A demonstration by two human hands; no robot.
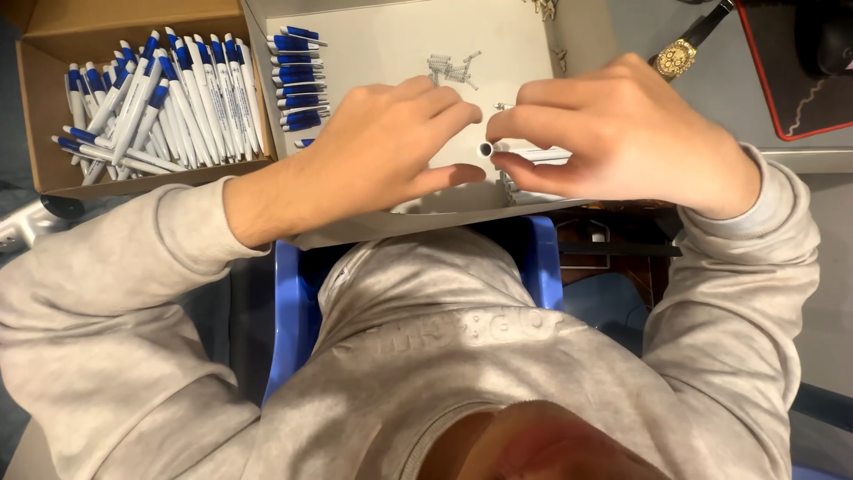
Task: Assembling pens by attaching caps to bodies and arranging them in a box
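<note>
Grey sweatshirt (444, 338) nearest me. I log: right hand (622, 133) pinching white pen barrel (524, 153); left hand (391, 142) fingertips narrowed at its open end; springs (451, 68); box of pens (151, 98).

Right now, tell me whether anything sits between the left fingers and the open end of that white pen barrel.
Nothing visible does. The right hand holds the white pen barrel, and the left hand has its fingers right beside the open end, with only bare tray behind.
</note>
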